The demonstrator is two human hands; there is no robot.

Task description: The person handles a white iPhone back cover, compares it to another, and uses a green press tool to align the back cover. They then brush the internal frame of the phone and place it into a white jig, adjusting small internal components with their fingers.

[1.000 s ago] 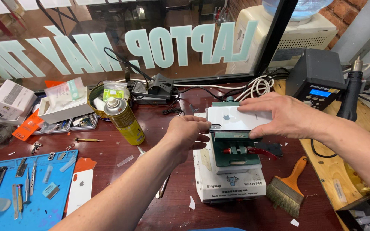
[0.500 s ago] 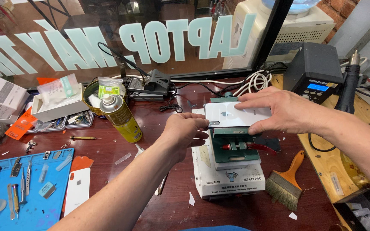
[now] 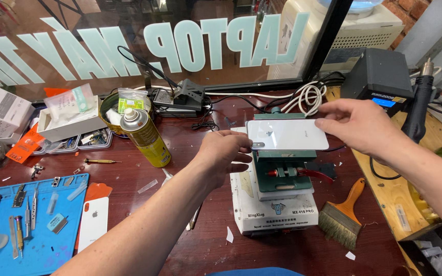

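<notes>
- Over the green clamp fixture (image 3: 282, 171), on its white base (image 3: 274, 204) on the table (image 3: 190, 245), we hold a white phone (image 3: 287, 135) flat, back side up.
- Left hand (image 3: 226, 153): fingers pinch the phone's left end, forearm reaching in from below.
- Right hand (image 3: 356, 125): fingers grip the right end, wrist level.
- To seat it well, we judge it best kept level and square to the clamp; contact beneath is probably hidden.
</notes>
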